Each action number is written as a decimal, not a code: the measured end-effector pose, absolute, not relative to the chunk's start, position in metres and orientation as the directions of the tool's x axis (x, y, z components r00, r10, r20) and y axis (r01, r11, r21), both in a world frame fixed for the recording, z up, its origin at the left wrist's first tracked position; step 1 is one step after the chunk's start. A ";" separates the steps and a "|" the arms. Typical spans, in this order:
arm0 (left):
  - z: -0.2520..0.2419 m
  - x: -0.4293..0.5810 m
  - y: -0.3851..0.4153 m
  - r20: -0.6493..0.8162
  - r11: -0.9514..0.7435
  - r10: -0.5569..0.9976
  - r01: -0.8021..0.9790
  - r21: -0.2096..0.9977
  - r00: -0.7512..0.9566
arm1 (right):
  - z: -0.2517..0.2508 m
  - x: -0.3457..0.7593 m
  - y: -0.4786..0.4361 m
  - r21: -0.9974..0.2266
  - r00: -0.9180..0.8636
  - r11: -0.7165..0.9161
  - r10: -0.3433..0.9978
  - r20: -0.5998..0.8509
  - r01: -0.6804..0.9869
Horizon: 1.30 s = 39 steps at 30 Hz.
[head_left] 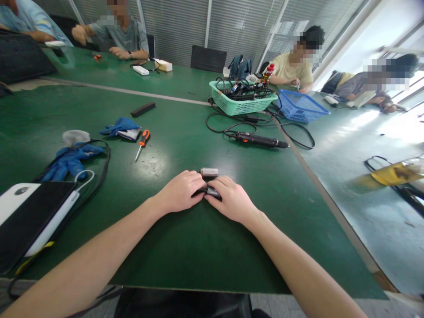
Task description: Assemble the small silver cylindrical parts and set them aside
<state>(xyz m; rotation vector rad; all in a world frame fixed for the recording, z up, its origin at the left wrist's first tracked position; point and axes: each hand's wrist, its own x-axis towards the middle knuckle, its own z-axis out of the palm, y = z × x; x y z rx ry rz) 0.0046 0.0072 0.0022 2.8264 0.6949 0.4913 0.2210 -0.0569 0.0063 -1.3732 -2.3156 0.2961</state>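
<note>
Close together over the green table (pixel 185 247), both my hands grip a small dark cylindrical part (pixel 212 191) with a metallic grey section. My left hand (pixel 183 191) is closed round its black left end. The fingers of my right hand (pixel 233 198) are closed on its grey right end. Most of the part is hidden by my fingers, so its kind is unclear. Just beyond my fingertips, a silver metal cylinder (pixel 210 172) lies on its side. Farther off to the right rests a black electric screwdriver (pixel 260 140) with an orange switch.
At left are a screwdriver (pixel 143 143), blue gloves (pixel 71 161), a black bar (pixel 143 109) and a phone (pixel 33 221) on a white device with cables. A green basket (pixel 243 106) of cables and a blue basket (pixel 301 108) stand farther back. Several people sit around the tables.
</note>
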 end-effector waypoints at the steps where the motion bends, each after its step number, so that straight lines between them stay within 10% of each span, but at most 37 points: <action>1: 0.002 0.005 0.007 0.272 -0.872 0.479 0.415 0.261 0.835 | 0.006 0.221 -0.057 -0.390 -0.418 0.488 0.872 0.255 0.781; 39: 0.000 0.004 0.008 0.278 -0.875 0.474 0.413 0.253 0.835 | 0.000 0.222 -0.055 -0.391 -0.414 0.502 0.862 0.292 0.771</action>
